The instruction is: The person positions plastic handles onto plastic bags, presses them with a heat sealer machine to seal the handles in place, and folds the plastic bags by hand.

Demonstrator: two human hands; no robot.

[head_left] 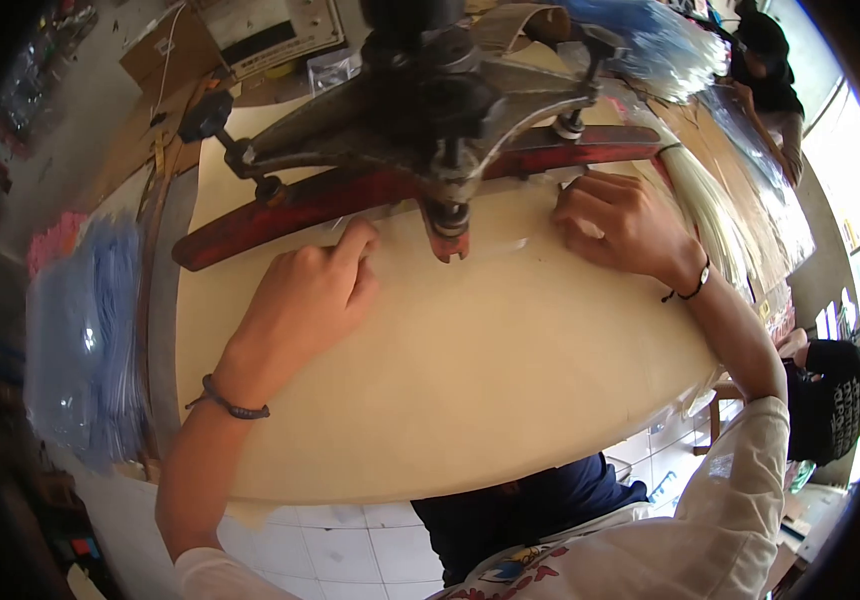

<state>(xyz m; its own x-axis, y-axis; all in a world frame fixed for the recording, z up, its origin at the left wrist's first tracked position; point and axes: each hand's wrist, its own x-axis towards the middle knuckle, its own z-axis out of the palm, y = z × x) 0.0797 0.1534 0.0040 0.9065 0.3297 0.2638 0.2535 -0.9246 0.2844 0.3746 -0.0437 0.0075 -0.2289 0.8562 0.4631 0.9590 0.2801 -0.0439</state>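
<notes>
My left hand [310, 290] rests on a tan work surface [450, 400], its thumb and forefinger pinched together just in front of a red metal bar [310, 212]. On the other side, my right hand [625, 225] has its fingers curled close to the same bar. Between the two lies clear plastic film [510, 246], faint except for a few glints, and both hands seem to grip its edges. Above it hangs a dark metal machine head [440, 110] that carries the bar, with a small notched red piece [450, 246] pointing toward me.
Stacked bluish plastic bags [90, 330] lie at the left edge, with pink ones behind. More clear bags [650, 45] and a bundle of pale strips [715, 205] are at the right. Two other people in dark caps [762, 40] [830, 400] sit on the right.
</notes>
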